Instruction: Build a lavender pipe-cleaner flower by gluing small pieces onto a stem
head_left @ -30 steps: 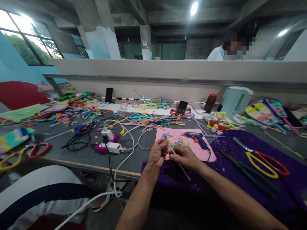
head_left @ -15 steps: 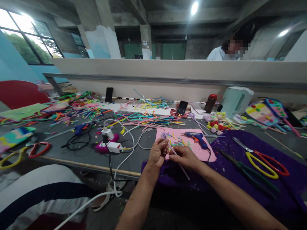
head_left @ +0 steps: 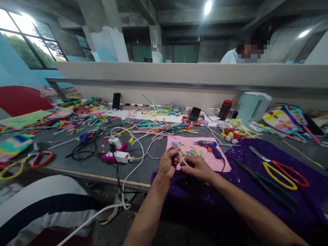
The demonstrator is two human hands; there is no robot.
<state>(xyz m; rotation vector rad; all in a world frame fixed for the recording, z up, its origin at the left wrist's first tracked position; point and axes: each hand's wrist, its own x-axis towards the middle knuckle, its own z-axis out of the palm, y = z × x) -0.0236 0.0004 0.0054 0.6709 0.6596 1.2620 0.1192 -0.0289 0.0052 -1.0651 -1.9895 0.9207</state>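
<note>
My left hand (head_left: 169, 161) is closed in a pinch on a light purple pipe-cleaner flower (head_left: 175, 145), whose looped head sticks out above the fingertips. From the flower a pale purple pipe-cleaner stem (head_left: 182, 159) slants down to my right hand (head_left: 196, 167), whose thumb and fingers are closed on it. Both hands are over the near edge of a pink sheet (head_left: 176, 139) strewn with small coloured pipe-cleaner snippets. On that sheet, just beyond my right hand, lies a blue glue gun (head_left: 210, 147) with an orange trigger. The stem's lower end is hidden.
Scissors (head_left: 284, 174) and green-handled pliers (head_left: 266, 186) lie on purple cloth (head_left: 238, 150) at right. A purple power strip (head_left: 114, 155) with white cables is left. Loose pipe cleaners (head_left: 164, 127), a phone (head_left: 194, 114) and a bottle (head_left: 225, 109) stand behind. Across the partition is a person (head_left: 230, 56).
The stem's free end, which stuck out below my right hand, no longer shows. Both hands have stayed nearly in place.
</note>
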